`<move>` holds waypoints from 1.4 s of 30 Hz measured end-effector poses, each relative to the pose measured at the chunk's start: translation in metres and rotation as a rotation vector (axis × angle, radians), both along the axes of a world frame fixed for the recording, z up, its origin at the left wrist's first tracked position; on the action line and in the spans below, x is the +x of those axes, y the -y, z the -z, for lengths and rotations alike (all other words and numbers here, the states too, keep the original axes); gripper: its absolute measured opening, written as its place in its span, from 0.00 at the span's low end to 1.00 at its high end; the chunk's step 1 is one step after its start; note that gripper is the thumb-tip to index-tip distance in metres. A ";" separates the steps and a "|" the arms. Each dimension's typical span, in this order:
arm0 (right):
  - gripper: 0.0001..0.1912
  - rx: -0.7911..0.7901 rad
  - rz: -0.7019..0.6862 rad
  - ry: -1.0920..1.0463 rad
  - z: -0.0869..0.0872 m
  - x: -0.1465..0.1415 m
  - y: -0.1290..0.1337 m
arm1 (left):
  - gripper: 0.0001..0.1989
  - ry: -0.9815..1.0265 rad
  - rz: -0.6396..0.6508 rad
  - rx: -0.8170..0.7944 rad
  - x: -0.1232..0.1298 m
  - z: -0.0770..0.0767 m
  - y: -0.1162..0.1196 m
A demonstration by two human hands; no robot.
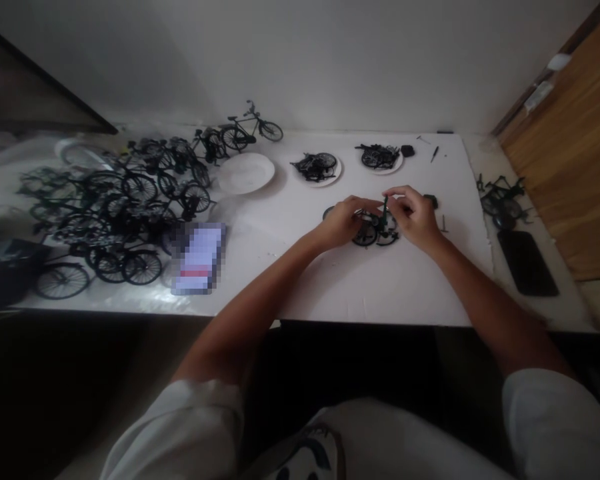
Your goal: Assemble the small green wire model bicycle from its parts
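A small dark model bicycle (367,233) with a green part (385,205) rests on the white board between my hands. My left hand (344,221) is closed on the bicycle's left side, over its frame. The fingers of my right hand (411,212) are closed round the upright green part, the thumb and fingertips near its top. Where the fingertips touch the bicycle, small details are too dim to make out. Just right of my right hand lie a small dark green piece (431,201) and a thin metal tool (443,223).
Many model bicycles (125,207) are piled at the left, beside a blurred lit phone (200,259). An empty plate (247,173) and two plates of parts (334,175) (393,167) stand behind. A dark phone (527,263) and green frames (503,199) lie right.
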State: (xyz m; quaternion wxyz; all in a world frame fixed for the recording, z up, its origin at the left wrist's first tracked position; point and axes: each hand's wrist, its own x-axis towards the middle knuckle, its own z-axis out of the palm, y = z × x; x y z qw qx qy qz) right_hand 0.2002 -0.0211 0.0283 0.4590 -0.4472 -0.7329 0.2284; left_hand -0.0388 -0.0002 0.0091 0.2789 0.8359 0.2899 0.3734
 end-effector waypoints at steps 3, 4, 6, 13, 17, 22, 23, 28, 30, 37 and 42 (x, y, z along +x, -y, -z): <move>0.26 0.009 -0.021 -0.006 0.003 0.000 0.000 | 0.30 0.055 0.075 -0.090 0.003 -0.002 0.007; 0.26 0.005 -0.034 -0.020 0.005 0.000 0.000 | 0.33 0.074 0.093 -0.125 0.005 -0.002 0.009; 0.25 0.000 -0.071 -0.059 0.007 0.000 -0.001 | 0.36 0.116 0.099 -0.186 0.008 -0.003 0.011; 0.29 0.023 -0.056 -0.124 0.010 -0.002 -0.005 | 0.15 0.089 -0.069 -0.195 0.007 -0.002 0.005; 0.36 -0.139 0.023 -0.282 0.008 -0.001 -0.009 | 0.14 -0.037 -0.191 -0.002 0.001 0.001 -0.003; 0.36 -0.131 0.102 -0.248 0.006 -0.001 -0.011 | 0.17 -0.056 -0.266 0.102 -0.004 0.009 -0.012; 0.35 -0.125 0.121 -0.224 0.006 -0.001 -0.012 | 0.16 -0.046 -0.266 0.106 -0.005 0.009 -0.013; 0.35 -0.112 0.168 -0.214 0.009 -0.001 -0.016 | 0.16 0.094 -0.273 0.090 -0.007 0.002 -0.013; 0.38 -0.110 0.170 -0.214 0.010 0.001 -0.018 | 0.19 0.179 -0.242 0.050 -0.006 -0.002 -0.011; 0.38 -0.090 0.143 -0.080 0.011 0.003 -0.018 | 0.25 0.338 -0.201 -0.002 0.002 -0.010 0.001; 0.28 -0.095 0.143 -0.019 0.010 0.002 -0.013 | 0.20 0.396 -0.238 0.058 0.002 -0.017 0.005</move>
